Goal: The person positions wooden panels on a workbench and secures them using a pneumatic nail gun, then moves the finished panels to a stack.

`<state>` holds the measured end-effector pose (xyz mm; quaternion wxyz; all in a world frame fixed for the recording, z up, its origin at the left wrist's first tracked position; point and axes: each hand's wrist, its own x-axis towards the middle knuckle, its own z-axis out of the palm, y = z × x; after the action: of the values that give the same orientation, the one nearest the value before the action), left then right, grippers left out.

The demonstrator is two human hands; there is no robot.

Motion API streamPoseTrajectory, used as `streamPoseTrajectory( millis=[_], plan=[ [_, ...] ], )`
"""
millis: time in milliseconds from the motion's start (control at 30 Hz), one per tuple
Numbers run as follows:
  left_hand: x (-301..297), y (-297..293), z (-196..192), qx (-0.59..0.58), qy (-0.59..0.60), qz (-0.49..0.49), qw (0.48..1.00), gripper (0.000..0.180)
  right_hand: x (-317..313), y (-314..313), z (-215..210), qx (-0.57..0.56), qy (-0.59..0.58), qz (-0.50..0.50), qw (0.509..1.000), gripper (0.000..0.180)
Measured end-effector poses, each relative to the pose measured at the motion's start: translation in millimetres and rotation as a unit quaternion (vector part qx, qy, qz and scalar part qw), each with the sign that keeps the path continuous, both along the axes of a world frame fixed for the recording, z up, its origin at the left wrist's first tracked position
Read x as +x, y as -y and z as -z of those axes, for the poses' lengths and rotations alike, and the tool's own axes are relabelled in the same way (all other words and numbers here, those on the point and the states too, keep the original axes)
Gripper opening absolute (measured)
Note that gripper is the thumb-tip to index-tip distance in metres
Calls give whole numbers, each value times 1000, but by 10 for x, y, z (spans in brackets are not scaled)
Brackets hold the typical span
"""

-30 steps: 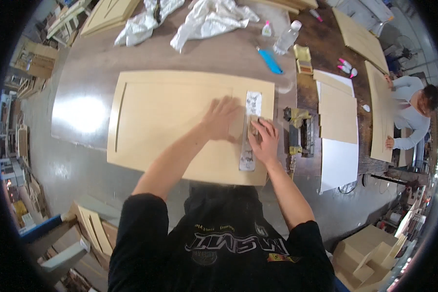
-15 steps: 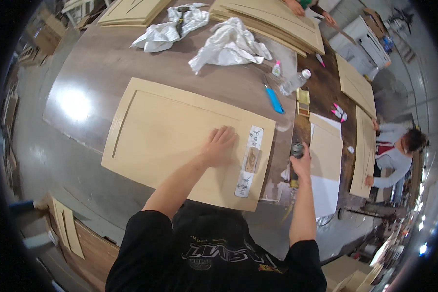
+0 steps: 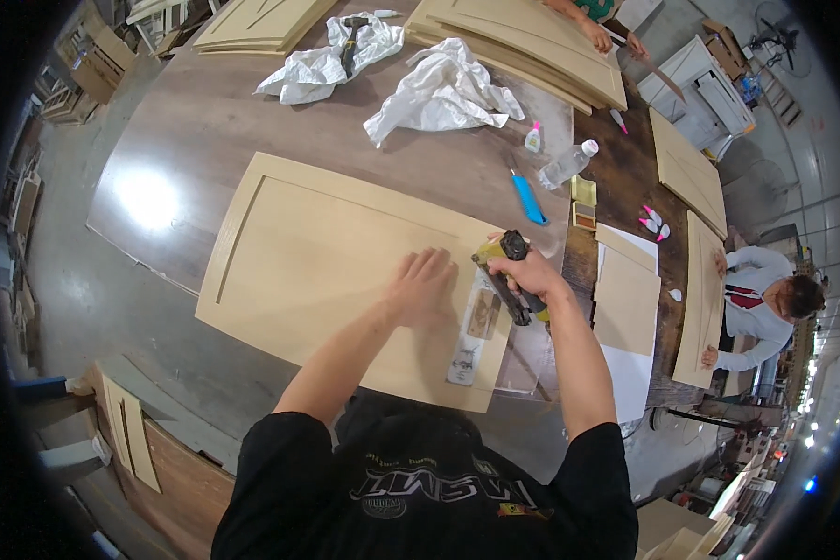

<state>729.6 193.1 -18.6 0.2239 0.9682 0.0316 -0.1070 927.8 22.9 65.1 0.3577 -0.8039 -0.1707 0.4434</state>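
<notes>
A beige panel (image 3: 327,252) with a raised frame lies before me on the table. My left hand (image 3: 420,285) rests flat on its recessed middle, fingers stretched out. Above the panel's right end, my right hand (image 3: 532,273) is closed round the handle of a yellow-and-black nail gun (image 3: 513,245). Under and beside the nail gun lies a pale strip (image 3: 465,358) with dark marks, and a small brown wood block (image 3: 483,315) sits on its middle. The nail gun covers the strip's far end, so I cannot tell whether its nose touches the panel.
Beyond the panel are crumpled white cloths (image 3: 443,89), a hammer (image 3: 350,47), a blue utility knife (image 3: 529,201), a plastic bottle (image 3: 567,165) and a small yellow box (image 3: 583,201). Panel stacks (image 3: 523,47) stand at the back. A co-worker (image 3: 761,294) handles another panel at right.
My right hand has lifted the nail gun from the table right of the panel and brought it left over the strip. My left hand stays on the panel.
</notes>
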Motion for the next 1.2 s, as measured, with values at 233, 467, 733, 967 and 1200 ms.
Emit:
streamPoseTrajectory(
  millis=[233,467,733,967,1200],
  plan=[
    [-29,-17,105,-13,42,-8,999,111,37,-88,33,-5,-32,16,999,34],
    [-91,-1,113,-24,54,-10,998,112,-227,-9,-137,-7,5,6,1000,61],
    [-313,74,47,-16,97,-18,995,93,-1166,857,-418,100,-60,87,989,70],
    [-1203,384,144,-104,62,41,992,97,-2007,1161,-326,41,-123,146,981,71],
    [-1211,388,68,-107,79,7,991,89,-2284,972,-181,48,-114,131,984,69]
  ],
)
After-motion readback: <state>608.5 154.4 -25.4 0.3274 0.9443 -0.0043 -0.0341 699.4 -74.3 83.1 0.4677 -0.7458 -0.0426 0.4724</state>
